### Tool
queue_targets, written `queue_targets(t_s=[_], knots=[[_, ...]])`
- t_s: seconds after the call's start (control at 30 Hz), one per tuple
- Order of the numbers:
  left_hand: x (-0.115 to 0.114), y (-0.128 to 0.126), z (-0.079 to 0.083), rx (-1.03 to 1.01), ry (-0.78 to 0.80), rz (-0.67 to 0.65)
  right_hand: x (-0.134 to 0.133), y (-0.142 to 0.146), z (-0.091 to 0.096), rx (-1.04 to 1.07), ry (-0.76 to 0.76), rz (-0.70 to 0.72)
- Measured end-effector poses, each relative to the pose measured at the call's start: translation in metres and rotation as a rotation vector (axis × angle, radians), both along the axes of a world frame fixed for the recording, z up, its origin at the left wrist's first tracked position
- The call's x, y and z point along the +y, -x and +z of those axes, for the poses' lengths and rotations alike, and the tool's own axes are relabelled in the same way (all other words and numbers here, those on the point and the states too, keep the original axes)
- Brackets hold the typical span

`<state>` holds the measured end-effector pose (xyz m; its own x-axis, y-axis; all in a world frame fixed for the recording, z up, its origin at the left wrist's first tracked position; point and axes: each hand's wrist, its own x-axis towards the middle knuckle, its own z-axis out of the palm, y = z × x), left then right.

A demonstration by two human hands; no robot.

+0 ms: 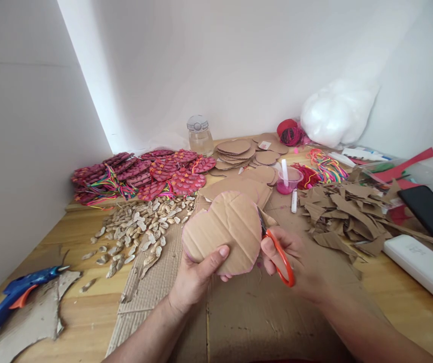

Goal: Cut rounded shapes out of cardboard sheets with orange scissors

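Note:
My left hand [203, 269] grips a rounded, lobed piece of cardboard [224, 232], thumb on top and fingers beneath. A pink line runs along much of the piece's edge. In my right hand [295, 257] is a pair of scissors [285, 259] with orange handles. Their dark blades meet the right edge of the cardboard, where a narrow strip stands out from it. Under both hands lies a large cardboard sheet [262, 312] on the wooden table. Just behind the held piece is another flat piece of cardboard [258, 191].
Peanut shells [137, 227] and decorated red pieces [178, 174] lie left, near a blue glue gun [31, 285]. Cut cardboard shapes [235, 148], a jar [200, 138] and a pink cup [288, 184] stand behind. Cardboard scraps [348, 212], a phone [428, 217] and a white case [421, 267] are right.

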<state>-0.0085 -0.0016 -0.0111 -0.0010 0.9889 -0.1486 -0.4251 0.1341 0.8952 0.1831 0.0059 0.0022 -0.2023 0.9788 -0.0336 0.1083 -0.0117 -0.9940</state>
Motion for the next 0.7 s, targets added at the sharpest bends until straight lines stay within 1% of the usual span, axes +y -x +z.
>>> queue_targets(t_s=[0.07,0.13,0.43,0.57,0.7], knots=[[0.000,-0.001,0.000,-0.006,-0.006,-0.002,-0.001,0.000,-0.005,0.025,0.018,-0.008],[0.000,-0.001,0.000,-0.013,-0.007,-0.005,-0.001,0.001,-0.006,0.047,0.028,-0.023],[0.000,0.003,-0.007,-0.021,-0.006,-0.062,-0.002,0.004,0.004,0.064,0.054,-0.025],[0.000,0.004,-0.008,-0.017,-0.017,-0.074,-0.002,0.003,0.004,0.052,0.051,-0.017],[0.001,0.005,-0.009,-0.013,-0.023,-0.088,-0.002,0.003,-0.001,0.063,0.034,-0.013]])
